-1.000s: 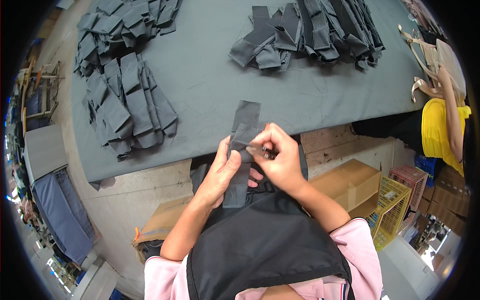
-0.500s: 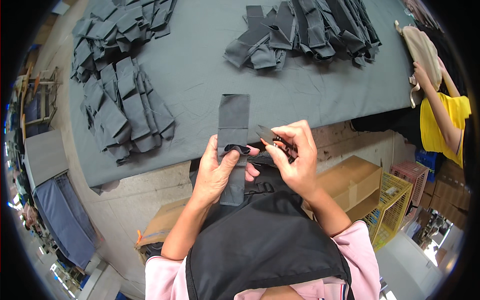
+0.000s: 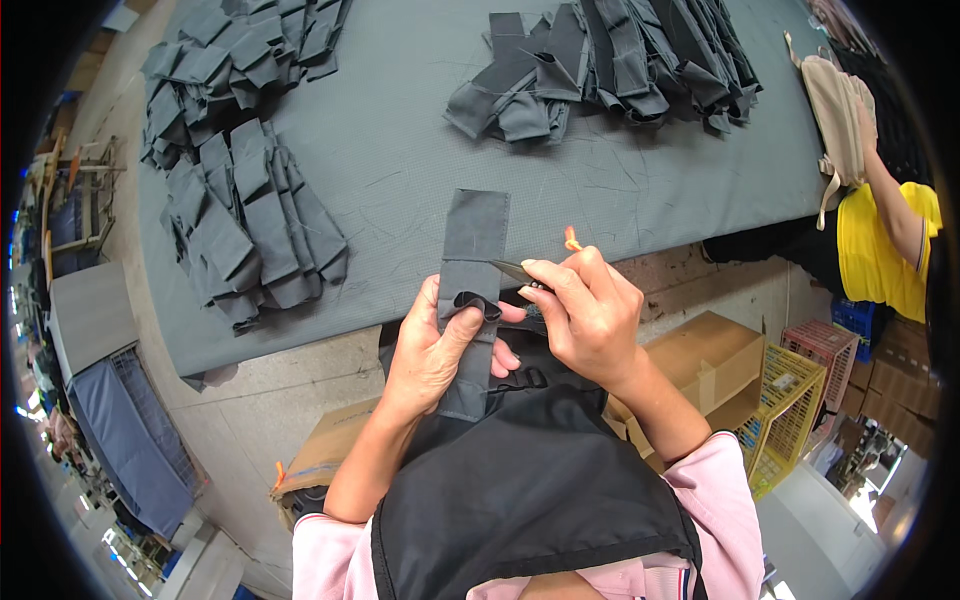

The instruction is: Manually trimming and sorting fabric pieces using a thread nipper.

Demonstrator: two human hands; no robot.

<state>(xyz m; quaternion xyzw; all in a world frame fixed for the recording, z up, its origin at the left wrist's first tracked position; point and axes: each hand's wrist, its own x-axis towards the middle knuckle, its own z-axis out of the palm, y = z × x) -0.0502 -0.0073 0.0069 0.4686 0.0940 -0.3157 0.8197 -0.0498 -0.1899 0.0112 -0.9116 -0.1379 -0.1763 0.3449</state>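
Head view: the left hand (image 3: 422, 352) pinches in its fingers the grey strip (image 3: 468, 276), long axis nearly six-to-twelve o'clock; the right hand (image 3: 592, 318) has fingers closed on snips (image 3: 515, 271) pointing to ten o'clock.

You've got bright, diffuse light across the table (image 3: 400, 180); source isn't clear. Soft shadows hug the fabric stacks (image 3: 255, 215) on it. At its front edge, your left hand (image 3: 428, 345), right hand (image 3: 597, 312) and the grey strip (image 3: 475, 235) read clean; the dark bladed tool (image 3: 514, 271) is low-contrast. Glare spots (image 3: 862, 502) blow out far right, nearer you than the table. Fisheye bends its edges; clutter left of it is soft, black vignette beyond.
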